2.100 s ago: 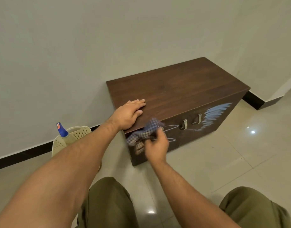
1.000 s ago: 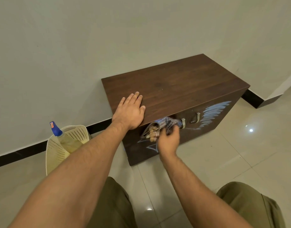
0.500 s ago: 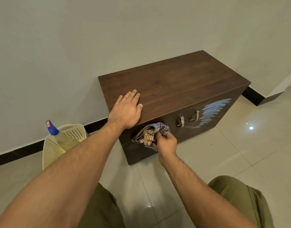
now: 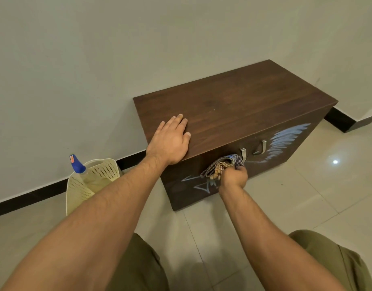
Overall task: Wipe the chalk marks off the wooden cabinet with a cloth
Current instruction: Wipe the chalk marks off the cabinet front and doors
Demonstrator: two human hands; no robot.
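Observation:
A low dark wooden cabinet [image 4: 244, 101] stands on the tiled floor against the wall. Its front carries pale blue chalk marks: a feathered wing [image 4: 286, 139] on the right and thin lines [image 4: 198, 184] on the left. My left hand [image 4: 170, 141] lies flat on the cabinet's top near its front left corner. My right hand [image 4: 233, 177] grips a bunched checked cloth [image 4: 222, 165] and presses it on the cabinet front, just left of two metal handles [image 4: 253, 149].
A cream perforated plastic basket [image 4: 84, 185] stands on the floor to the left of the cabinet, with a blue-capped spray bottle [image 4: 77, 164] in it. A black skirting strip runs along the wall. My knees in olive trousers are at the bottom.
My right hand has moved the cloth back and forth over the left half of the cabinet front. Several chalk lines there are gone. My left hand stays on the top.

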